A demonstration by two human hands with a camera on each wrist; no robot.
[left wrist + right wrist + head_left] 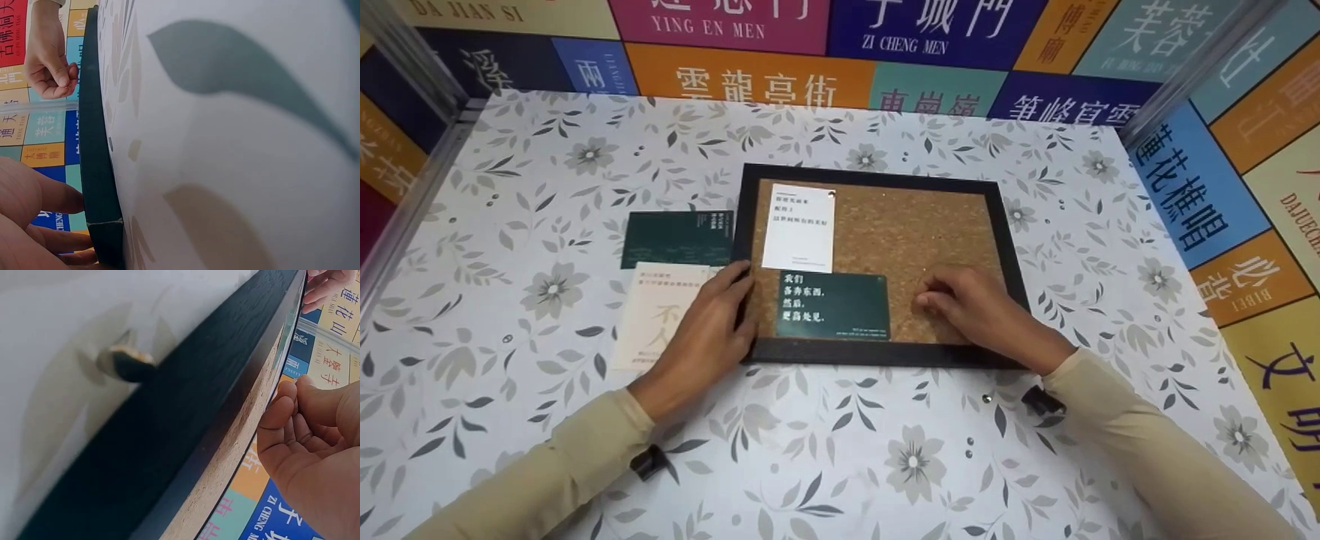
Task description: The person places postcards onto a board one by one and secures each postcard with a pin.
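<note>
A black-framed cork board [915, 225] lies on the table. A white card [799, 244] with a small round pin near its top right corner is on its upper left, with a dark green card [832, 306] below. My left hand [712, 322] rests against the frame's left side; in the left wrist view its fingers [62, 197] touch the edge. My right hand [979, 304] is over the board's right part, fingers curled. In the right wrist view, this hand [315, 439] brings thumb and index tips together around a tiny light spot; I cannot tell what it is.
Left of the board lie another dark green card [679, 238] and a cream card [649, 307], partly under my left hand. A small shiny pin [988, 398] is on the flowered tablecloth [840, 450] near the frame's lower right. Colourful lettered panels [757, 75] surround the table.
</note>
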